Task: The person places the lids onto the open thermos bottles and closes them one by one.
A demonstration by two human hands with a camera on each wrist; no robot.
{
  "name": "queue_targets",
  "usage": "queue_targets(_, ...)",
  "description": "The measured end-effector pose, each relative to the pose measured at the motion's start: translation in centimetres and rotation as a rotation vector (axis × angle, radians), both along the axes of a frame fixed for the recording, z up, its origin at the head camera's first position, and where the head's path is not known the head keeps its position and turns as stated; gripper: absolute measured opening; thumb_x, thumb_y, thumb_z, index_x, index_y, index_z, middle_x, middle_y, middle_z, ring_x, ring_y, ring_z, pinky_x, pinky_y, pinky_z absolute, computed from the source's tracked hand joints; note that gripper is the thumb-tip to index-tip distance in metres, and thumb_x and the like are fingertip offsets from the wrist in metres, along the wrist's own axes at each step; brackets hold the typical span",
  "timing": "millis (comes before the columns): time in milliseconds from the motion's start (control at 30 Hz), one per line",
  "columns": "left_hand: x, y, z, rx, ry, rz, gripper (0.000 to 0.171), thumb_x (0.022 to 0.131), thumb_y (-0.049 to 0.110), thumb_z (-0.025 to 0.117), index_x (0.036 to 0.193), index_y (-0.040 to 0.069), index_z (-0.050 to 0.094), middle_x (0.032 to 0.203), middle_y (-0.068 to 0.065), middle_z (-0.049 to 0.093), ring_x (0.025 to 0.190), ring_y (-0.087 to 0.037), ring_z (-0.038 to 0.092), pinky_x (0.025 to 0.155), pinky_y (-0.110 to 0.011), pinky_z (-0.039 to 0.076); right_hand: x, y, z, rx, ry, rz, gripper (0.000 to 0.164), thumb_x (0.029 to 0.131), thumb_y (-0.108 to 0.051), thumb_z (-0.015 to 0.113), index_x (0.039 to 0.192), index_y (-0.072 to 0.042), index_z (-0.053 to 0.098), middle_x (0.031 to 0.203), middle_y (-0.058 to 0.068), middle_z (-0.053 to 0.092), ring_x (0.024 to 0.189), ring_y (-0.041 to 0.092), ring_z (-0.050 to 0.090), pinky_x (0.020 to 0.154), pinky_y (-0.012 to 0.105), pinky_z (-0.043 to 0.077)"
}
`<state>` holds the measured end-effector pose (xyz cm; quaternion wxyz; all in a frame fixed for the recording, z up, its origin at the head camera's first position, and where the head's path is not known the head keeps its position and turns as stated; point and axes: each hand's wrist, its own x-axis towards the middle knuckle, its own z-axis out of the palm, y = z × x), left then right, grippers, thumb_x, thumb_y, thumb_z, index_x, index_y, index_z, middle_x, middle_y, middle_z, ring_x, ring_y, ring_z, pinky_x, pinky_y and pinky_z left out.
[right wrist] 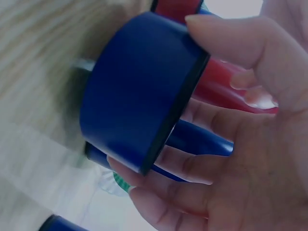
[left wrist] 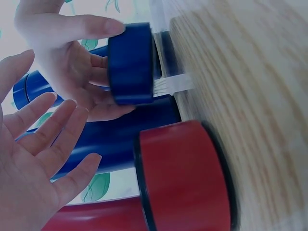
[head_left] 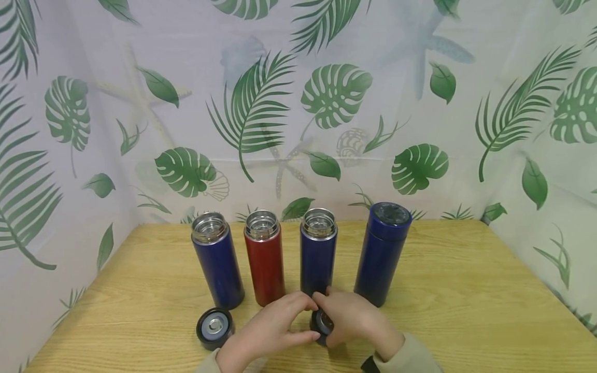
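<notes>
One blue bottle lid (right wrist: 139,91) sits between the thumb and curled fingers of my right hand (head_left: 354,313), gripped by its side wall just in front of the third bottle from the left and close to the wooden tabletop (head_left: 471,311). The lid is wider than it is tall: its black-edged inner side points upward and a little tipped, so its width runs across the table while its short axis leans off upright. My left hand (head_left: 275,326) is open beside it, fingers spread and holding nothing, with a red lid (left wrist: 185,178) near them. Behind my hands stand a blue bottle (head_left: 219,269), a red bottle (head_left: 264,267) and a second blue bottle (head_left: 318,259), all upright with bare steel mouths up; rightmost, a capped blue bottle (head_left: 382,254) is upright too. Near my left wrist, a dark-rimmed lid (head_left: 215,325) lies inner face up.
</notes>
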<state>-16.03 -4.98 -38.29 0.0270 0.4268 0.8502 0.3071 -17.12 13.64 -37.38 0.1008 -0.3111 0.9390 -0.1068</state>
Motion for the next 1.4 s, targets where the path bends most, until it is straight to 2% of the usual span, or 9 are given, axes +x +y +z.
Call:
queue_targets(200,-0.1,0.0,0.0,-0.009,-0.016,0.002,0.033,0.083,0.033,0.061,0.106,0.01,0.054,0.102,0.004,0.055,0.096,-0.008,0.052,0.081,-0.02,0.043,0.1,0.6,0.8,-0.068,0.015,0.008,0.045,0.054,-0.017,0.076,0.089,-0.018,0.047,0.074,-0.005,0.044,0.058,0.007,0.042,0.048,0.022,0.036)
queue_targets(500,-0.1,0.1,0.1,-0.023,-0.019,0.016,0.032,0.083,0.036,0.06,0.105,0.013,0.054,0.101,0.004,0.055,0.095,-0.008,0.052,0.081,-0.021,0.043,0.6,1.6,2.7,-0.102,0.024,-0.065,0.048,0.056,-0.016,0.074,0.098,-0.016,0.049,0.075,-0.003,0.045,0.058,0.01,0.043,0.049,0.024,0.037)
queue_targets(633,0.0,0.1,0.0,-0.018,-0.011,0.018,0.033,0.084,0.036,0.059,0.105,0.012,0.054,0.102,0.002,0.056,0.095,-0.009,0.053,0.08,-0.021,0.043,1.0,2.0,3.5,-0.116,0.06,-0.084,0.052,0.057,-0.018,0.075,0.103,-0.013,0.051,0.079,-0.002,0.047,0.061,0.01,0.044,0.052,0.025,0.039)
queue_targets(900,0.0,0.1,0.3,-0.017,-0.041,0.026,0.034,0.084,0.034,0.06,0.107,0.011,0.054,0.103,0.002,0.056,0.095,-0.009,0.052,0.079,-0.022,0.044,1.6,2.7,4.5,-0.124,0.172,-0.097,0.056,0.057,-0.025,0.075,0.106,-0.012,0.052,0.084,-0.002,0.049,0.066,0.009,0.046,0.056,0.026,0.041)
queue_targets(1067,0.0,0.2,0.3,-0.004,-0.025,0.028,0.033,0.084,0.035,0.06,0.107,0.012,0.054,0.103,0.002,0.056,0.096,-0.009,0.052,0.08,-0.023,0.043,1.8,3.1,5.0,-0.136,0.197,-0.094,0.056,0.058,-0.024,0.075,0.108,-0.012,0.051,0.085,-0.002,0.049,0.068,0.009,0.046,0.058,0.026,0.042)
queue_targets(1133,-0.1,0.1,0.4,0.002,0.004,0.036,0.032,0.084,0.035,0.06,0.106,0.013,0.054,0.103,0.002,0.056,0.096,-0.009,0.052,0.081,-0.023,0.043,1.9,3.2,5.1,-0.146,0.198,-0.096,0.057,0.059,-0.024,0.075,0.108,-0.01,0.051,0.086,-0.002,0.049,0.068,0.009,0.046,0.058,0.026,0.042)
queue_targets(1267,-0.3,0.0,1.0,0.01,0.06,0.074,0.032,0.083,0.034,0.061,0.105,0.011,0.054,0.102,0.0,0.056,0.095,-0.01,0.052,0.082,-0.025,0.043,2.0,3.4,5.3,-0.151,0.202,-0.105,0.057,0.058,-0.023,0.076,0.108,-0.01,0.051,0.085,-0.002,0.049,0.066,0.008,0.046,0.057,0.025,0.041)
queue_targets(1400,-0.6,-0.2,1.8,0.014,0.062,0.12,0.034,0.082,0.03,0.063,0.106,0.007,0.054,0.104,-0.001,0.055,0.095,-0.011,0.052,0.082,-0.027,0.043,2.0,3.3,5.3,-0.137,0.201,-0.113,0.056,0.059,-0.024,0.077,0.107,-0.01,0.051,0.084,-0.002,0.048,0.065,0.008,0.045,0.056,0.025,0.041)
